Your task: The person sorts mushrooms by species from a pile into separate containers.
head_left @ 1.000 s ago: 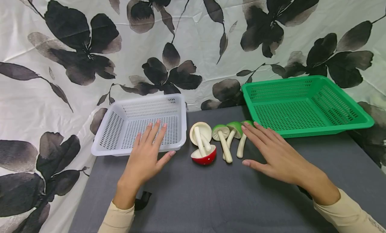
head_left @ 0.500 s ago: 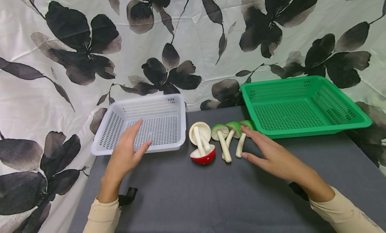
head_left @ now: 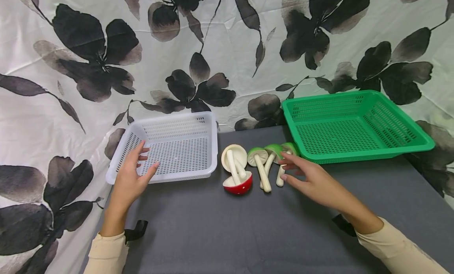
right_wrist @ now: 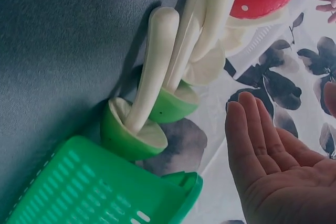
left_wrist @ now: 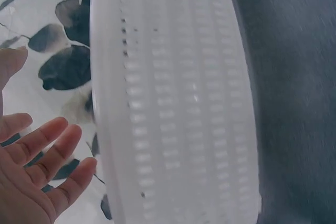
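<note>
In the head view my left hand (head_left: pixel 129 181) hovers over the near-left side of a white plastic basket (head_left: pixel 213 148), fingers spread and holding nothing. The left wrist view shows its loose fingers beside the basket's wall (left_wrist: pixel 184 103). My right hand (head_left: pixel 312 183) is above the nearest green-capped toy mushroom (head_left: pixel 280 175), its thumb and fingers apart with nothing between them. Two more green-capped mushrooms (head_left: pixel 262 171) lie beside that one, stems toward me. Left of them are a red-capped mushroom (head_left: pixel 239 187) with white dots and one showing a cream cap underside (head_left: pixel 227 163).
A green plastic basket (head_left: pixel 354 158) stands at the back right, next to the mushrooms. Dark grey cloth covers the table (head_left: pixel 220 234). A white curtain with dark flowers (head_left: pixel 227 41) hangs behind. Black straps (head_left: pixel 136 230) are at both wrists.
My left hand has moved left across the white basket, turning onto its side. My right hand has shifted slightly left, its fingers curving a little more. The mushrooms and baskets stay put.
</note>
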### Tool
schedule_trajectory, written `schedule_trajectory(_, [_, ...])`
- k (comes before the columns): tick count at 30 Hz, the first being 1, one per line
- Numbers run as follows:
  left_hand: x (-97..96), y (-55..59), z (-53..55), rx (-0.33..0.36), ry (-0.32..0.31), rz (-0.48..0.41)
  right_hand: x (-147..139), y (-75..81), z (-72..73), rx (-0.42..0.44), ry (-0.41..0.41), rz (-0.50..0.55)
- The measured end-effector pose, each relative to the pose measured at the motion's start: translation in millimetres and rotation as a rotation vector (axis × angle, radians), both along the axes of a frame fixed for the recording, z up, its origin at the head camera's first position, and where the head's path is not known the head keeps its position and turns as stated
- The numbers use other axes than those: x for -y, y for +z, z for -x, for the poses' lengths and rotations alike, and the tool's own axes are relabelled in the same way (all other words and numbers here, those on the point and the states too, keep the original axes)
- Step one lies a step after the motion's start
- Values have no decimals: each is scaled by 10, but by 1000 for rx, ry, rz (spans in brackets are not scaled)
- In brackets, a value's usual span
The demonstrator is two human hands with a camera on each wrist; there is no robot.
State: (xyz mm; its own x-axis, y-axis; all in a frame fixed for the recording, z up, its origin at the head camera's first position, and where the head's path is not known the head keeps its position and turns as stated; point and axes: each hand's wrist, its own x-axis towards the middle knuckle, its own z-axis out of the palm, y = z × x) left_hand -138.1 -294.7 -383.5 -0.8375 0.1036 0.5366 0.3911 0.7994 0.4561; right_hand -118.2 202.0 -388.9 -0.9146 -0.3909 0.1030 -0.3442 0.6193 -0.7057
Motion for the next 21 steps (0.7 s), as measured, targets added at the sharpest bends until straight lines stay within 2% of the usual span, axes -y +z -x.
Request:
schedule_trajectory(9, [235, 12, 35, 12, 88, 0, 88, -66, 66, 57, -23, 48])
schedule_trajectory(15, [385, -8, 71, 34, 114, -30, 132, -68, 105, 82, -37, 73])
schedule_trajectory(21, [530, -1, 90, 103, 186, -98, 204, -44, 157, 112, -28, 109])
